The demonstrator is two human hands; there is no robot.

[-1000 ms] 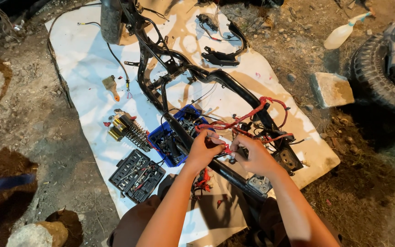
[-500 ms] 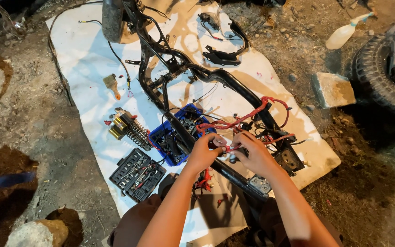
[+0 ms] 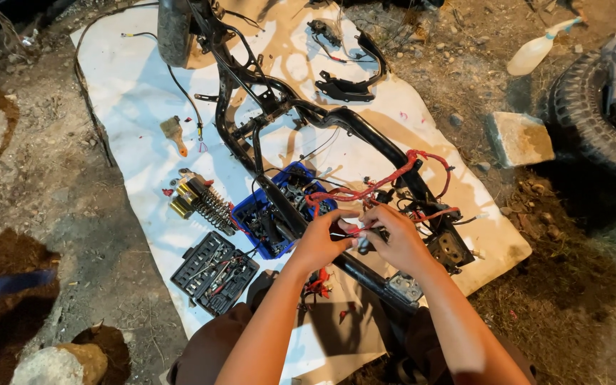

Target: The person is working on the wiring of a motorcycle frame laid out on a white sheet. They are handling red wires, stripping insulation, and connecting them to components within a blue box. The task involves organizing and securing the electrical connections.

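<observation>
A white sheet (image 3: 130, 85) is lying on dirt ground; near its right edge, both your hands are meeting over the black frame (image 3: 365, 128); your left hand (image 3: 319, 242) and right hand (image 3: 393, 239) are pinching a small connector (image 3: 362, 239) between them, fingers curled tight; red wires (image 3: 379, 187) are running up and right.

The ground is bare, dark packed dirt (image 3: 51, 178) strewn with small stones and dry grass. A large white cloth sheet (image 3: 130, 93), stained tan in places, lies spread across it. A pale rectangular stone block (image 3: 518, 137) sits on the soil beside the sheet's right edge. Warm light falls from above, leaving the corners in deep shadow.
</observation>
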